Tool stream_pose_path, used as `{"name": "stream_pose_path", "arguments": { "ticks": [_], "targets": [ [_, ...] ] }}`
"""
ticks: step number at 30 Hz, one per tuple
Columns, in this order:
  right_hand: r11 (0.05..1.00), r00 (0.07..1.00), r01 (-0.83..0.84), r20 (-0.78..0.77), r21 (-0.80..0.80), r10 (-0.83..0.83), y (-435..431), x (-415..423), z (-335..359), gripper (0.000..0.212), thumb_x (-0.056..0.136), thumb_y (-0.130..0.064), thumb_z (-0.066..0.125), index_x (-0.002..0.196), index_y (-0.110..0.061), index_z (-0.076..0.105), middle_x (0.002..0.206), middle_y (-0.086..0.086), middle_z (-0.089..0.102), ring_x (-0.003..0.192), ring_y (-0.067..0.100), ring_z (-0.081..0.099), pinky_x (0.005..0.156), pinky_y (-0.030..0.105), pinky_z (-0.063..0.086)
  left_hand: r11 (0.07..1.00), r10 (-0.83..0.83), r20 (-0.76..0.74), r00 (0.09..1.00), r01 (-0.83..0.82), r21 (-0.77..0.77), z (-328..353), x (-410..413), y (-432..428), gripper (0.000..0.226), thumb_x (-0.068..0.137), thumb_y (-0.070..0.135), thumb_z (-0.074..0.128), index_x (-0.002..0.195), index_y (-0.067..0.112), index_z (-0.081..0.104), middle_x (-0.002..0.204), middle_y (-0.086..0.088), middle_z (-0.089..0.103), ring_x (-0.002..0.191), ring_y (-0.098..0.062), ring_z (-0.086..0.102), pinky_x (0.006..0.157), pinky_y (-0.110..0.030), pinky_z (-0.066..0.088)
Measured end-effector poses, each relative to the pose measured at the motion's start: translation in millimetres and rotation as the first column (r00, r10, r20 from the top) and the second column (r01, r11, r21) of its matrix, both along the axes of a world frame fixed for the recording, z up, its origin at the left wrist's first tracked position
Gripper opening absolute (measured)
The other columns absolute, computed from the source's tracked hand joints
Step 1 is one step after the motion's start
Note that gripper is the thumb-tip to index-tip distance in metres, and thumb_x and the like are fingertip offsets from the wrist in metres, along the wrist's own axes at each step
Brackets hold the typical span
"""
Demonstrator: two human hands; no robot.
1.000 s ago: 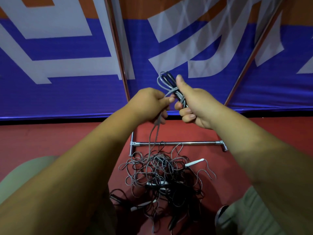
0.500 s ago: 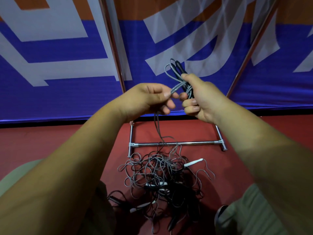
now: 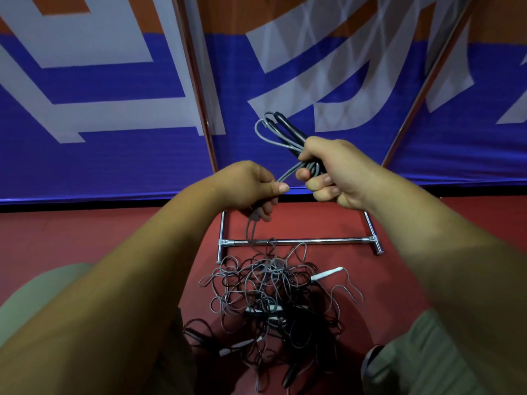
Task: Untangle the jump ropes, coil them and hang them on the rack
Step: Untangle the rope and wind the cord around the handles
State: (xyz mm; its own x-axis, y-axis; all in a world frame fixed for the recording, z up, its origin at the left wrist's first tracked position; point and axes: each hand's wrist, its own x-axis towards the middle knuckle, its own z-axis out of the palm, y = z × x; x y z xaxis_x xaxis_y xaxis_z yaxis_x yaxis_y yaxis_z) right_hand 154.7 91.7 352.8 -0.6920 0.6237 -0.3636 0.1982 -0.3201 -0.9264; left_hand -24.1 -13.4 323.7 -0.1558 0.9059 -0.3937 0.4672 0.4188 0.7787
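Beneath the left hand (image 3: 248, 189), grey rope (image 3: 291, 173) blurs into the tangle (image 3: 273, 297).

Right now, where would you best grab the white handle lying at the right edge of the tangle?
Pinch the white handle mid-shaft, from above and the right: it lies flat on the red floor, sticking out of the tangle, with its outer half uncovered.

I take this for a sports hall or gym. A red sports floor (image 3: 85, 235) runs up to a big blue, white and orange banner (image 3: 114, 166), and a chrome rack (image 3: 313, 240) stands on it beside tangled jump ropes (image 3: 271, 295).
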Motion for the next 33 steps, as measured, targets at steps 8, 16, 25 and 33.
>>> {"name": "stream_pose_path", "arguments": {
  "ticks": [8, 16, 25, 33],
  "targets": [
    [0.994, 0.991, 0.089, -0.093, -0.066, -0.095, 3.8, -2.5, 2.3, 0.015, 0.099, -0.025, 0.060, 0.093, -0.017, 0.049, 0.070, 0.002, 0.051, 0.046, 0.008, 0.023, 0.036, 0.020, 0.017, 0.999, 0.022, 0.285, 0.958, -0.034, 0.039, -1.6, -12.4, -0.8, 0.016, 0.100, 0.003, 0.067, 0.112, 0.006, 0.076, 0.105, -0.017, 0.078, 0.104, -0.021, 0.076, 0.090, -0.028, 0.060],
    [0.986, 0.994, -0.100, -0.045, -0.136, 0.095, -0.9, 3.4, 6.3, 0.016, 0.098, -0.014, 0.049, 0.085, -0.018, 0.041, 0.067, 0.001, 0.047, 0.044, 0.005, 0.020, 0.035, 0.018, 0.013, 0.982, 0.102, -0.164, 0.981, -0.072, 0.177, -3.2, -10.6, 7.4, 0.009, 0.087, 0.017, 0.086, 0.095, 0.019, 0.082, 0.085, -0.001, 0.080, 0.072, -0.004, 0.072, 0.066, -0.018, 0.056],
    [0.742, 0.726, -0.568, 0.210, -0.355, 0.655, -15.2, 16.7, 2.6, 0.016, 0.102, -0.009, 0.046, 0.086, -0.012, 0.045, 0.069, 0.004, 0.045, 0.042, 0.002, 0.023, 0.037, 0.013, 0.012, 0.950, -0.088, 0.363, 0.928, -0.032, 0.311, 5.9, -17.9, -0.2, 0.018, 0.080, 0.005, 0.077, 0.098, 0.003, 0.072, 0.118, -0.018, 0.075, 0.116, -0.031, 0.071, 0.100, -0.038, 0.058],
    [0.872, 0.739, -0.458, 0.472, -0.173, 0.481, -5.8, 11.3, -19.6, 0.005, 0.097, -0.007, 0.058, 0.095, -0.006, 0.053, 0.089, 0.016, 0.066, 0.047, 0.009, 0.028, 0.036, 0.014, 0.022, 0.922, -0.129, -0.136, 0.982, 0.169, 0.348, 23.7, -11.8, 1.5, 0.016, 0.086, 0.002, 0.083, 0.093, 0.017, 0.081, 0.099, 0.001, 0.080, 0.105, -0.014, 0.075, 0.101, -0.033, 0.058]
  ]
}}
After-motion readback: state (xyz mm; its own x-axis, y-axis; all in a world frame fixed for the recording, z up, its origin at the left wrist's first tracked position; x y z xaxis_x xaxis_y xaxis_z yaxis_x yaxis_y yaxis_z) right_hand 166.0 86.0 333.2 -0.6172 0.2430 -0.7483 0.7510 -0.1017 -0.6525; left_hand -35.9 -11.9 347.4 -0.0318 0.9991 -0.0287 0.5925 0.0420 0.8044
